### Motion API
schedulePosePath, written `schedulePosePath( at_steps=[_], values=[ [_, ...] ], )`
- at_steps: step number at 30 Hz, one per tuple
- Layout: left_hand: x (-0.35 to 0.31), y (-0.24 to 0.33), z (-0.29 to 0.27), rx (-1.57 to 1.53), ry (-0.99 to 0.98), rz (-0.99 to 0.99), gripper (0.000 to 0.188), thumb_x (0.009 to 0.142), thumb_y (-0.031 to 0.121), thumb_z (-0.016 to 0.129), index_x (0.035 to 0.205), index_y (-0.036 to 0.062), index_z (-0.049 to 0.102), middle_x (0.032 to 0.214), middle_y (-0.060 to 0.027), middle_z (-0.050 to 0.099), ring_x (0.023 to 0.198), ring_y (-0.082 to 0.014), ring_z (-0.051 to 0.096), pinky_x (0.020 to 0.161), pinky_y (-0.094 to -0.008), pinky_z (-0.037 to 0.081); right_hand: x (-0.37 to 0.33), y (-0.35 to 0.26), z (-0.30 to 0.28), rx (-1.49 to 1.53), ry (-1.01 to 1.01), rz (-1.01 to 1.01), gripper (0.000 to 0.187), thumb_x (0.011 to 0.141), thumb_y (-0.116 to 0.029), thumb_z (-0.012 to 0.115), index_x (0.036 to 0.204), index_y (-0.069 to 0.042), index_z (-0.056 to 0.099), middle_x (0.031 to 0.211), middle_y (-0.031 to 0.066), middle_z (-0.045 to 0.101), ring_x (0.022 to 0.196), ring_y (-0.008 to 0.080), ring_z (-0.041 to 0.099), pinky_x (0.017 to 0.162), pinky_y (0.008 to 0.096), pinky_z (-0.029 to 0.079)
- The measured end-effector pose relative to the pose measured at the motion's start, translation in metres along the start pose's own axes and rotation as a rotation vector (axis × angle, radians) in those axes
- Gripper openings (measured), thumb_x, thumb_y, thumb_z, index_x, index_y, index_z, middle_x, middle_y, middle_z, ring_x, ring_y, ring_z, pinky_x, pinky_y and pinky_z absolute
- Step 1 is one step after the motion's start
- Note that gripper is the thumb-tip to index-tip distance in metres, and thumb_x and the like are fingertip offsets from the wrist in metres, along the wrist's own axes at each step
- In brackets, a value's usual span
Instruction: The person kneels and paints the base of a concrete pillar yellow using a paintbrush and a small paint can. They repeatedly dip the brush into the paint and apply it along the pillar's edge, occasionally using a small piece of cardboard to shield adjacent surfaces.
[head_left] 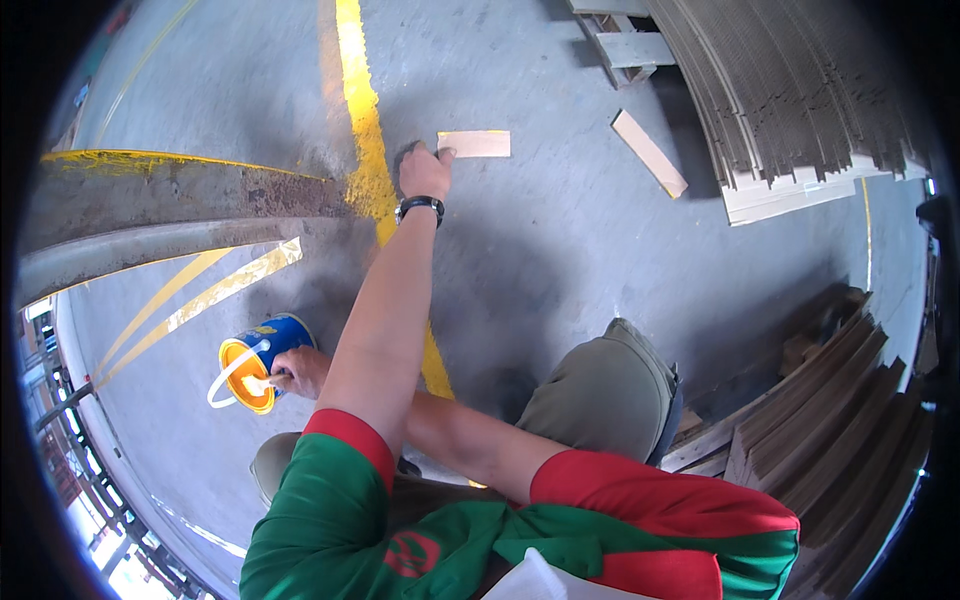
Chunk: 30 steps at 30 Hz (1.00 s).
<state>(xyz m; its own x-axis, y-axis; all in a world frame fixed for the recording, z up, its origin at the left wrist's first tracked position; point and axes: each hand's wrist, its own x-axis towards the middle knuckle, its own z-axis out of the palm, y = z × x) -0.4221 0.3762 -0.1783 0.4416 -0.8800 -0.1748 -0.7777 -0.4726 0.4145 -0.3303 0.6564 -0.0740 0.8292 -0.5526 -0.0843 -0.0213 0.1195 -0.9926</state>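
Observation:
My left arm, with a dark watch, reaches forward over my right forearm. At its end, my left hand (425, 172) has its thumb on the near left corner of a pale tan cardboard strip (478, 144), which lies flat on the floor with yellow along its far edge. The fingertips are partly hidden. Over to the left, my right hand (302, 370) is closed round the handle of a paintbrush (262, 384). The bristles are at the mouth of a blue bucket (286, 334), tilted toward the left, with yellow paint inside and a white handle.
A yellow line (362, 120) runs along the grey floor. Left of it stands a rusty steel beam (190, 195). Another tan strip (648, 152) lies right, near stacked cardboard sheets (780, 90) and a wooden pallet (635, 48). More brown sheets (830, 430) stand at lower right.

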Motion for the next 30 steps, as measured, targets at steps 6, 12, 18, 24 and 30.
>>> schedulePosePath(
  at_steps=[6, 12, 18, 24, 30],
  values=[
    [-0.002, 0.007, 0.014, 0.084, 0.038, -0.036, 0.064, 0.085, 0.052, 0.077, 0.120, 0.0000, 0.065, 0.116, -0.0239, 0.064, 0.113, -0.0409, 0.062, 0.095, -0.0498, 0.053, -0.010, -0.007, -0.006, -0.049, 0.038, -0.110, 0.019, 0.094, -0.022, 0.073, 0.098, -0.003, 0.071, 0.085, 0.0196, 0.073, 0.076, 0.0382, 0.071, 0.071, 0.0459, 0.055],
    [-0.013, 0.011, 0.020, 0.048, 0.066, -0.048, 0.053, 0.084, 0.040, 0.082, 0.125, 0.0106, 0.067, 0.118, -0.0169, 0.064, 0.117, -0.0360, 0.061, 0.097, -0.0508, 0.050, -0.015, -0.006, -0.013, -0.019, 0.009, -0.157, 0.016, 0.094, -0.019, 0.071, 0.101, -0.004, 0.070, 0.083, 0.0192, 0.072, 0.077, 0.0379, 0.071, 0.072, 0.0470, 0.055],
    [-0.010, 0.004, 0.029, -0.200, 0.076, 0.008, 0.033, 0.085, 0.026, 0.081, 0.111, 0.0079, 0.070, 0.105, -0.0160, 0.070, 0.106, -0.0338, 0.067, 0.091, -0.0470, 0.053, -0.006, -0.002, -0.010, -0.053, 0.032, -0.160, 0.012, 0.092, -0.016, 0.071, 0.094, -0.004, 0.071, 0.082, 0.0206, 0.072, 0.078, 0.0389, 0.071, 0.073, 0.0486, 0.056],
    [-0.031, 0.006, 0.005, -0.564, -0.036, 0.112, 0.024, 0.089, 0.019, 0.077, 0.106, 0.0043, 0.068, 0.090, -0.0182, 0.073, 0.086, -0.0355, 0.071, 0.079, -0.0417, 0.055, 0.012, -0.010, -0.004, -0.063, 0.048, -0.164, 0.011, 0.088, -0.013, 0.068, 0.092, -0.003, 0.071, 0.083, 0.0207, 0.072, 0.078, 0.0392, 0.072, 0.069, 0.0486, 0.056],
    [-0.047, 0.012, -0.120, -0.529, -0.137, 0.672, 0.016, 0.092, 0.012, 0.071, 0.103, 0.0037, 0.061, 0.082, -0.0119, 0.067, 0.074, -0.0231, 0.064, 0.070, -0.0398, 0.052, 0.034, -0.034, 0.016, -0.153, -0.155, -0.084, 0.026, 0.092, -0.027, 0.070, 0.088, -0.002, 0.069, 0.078, 0.0188, 0.067, 0.063, 0.0242, 0.065, 0.060, 0.0406, 0.048]
  ],
)
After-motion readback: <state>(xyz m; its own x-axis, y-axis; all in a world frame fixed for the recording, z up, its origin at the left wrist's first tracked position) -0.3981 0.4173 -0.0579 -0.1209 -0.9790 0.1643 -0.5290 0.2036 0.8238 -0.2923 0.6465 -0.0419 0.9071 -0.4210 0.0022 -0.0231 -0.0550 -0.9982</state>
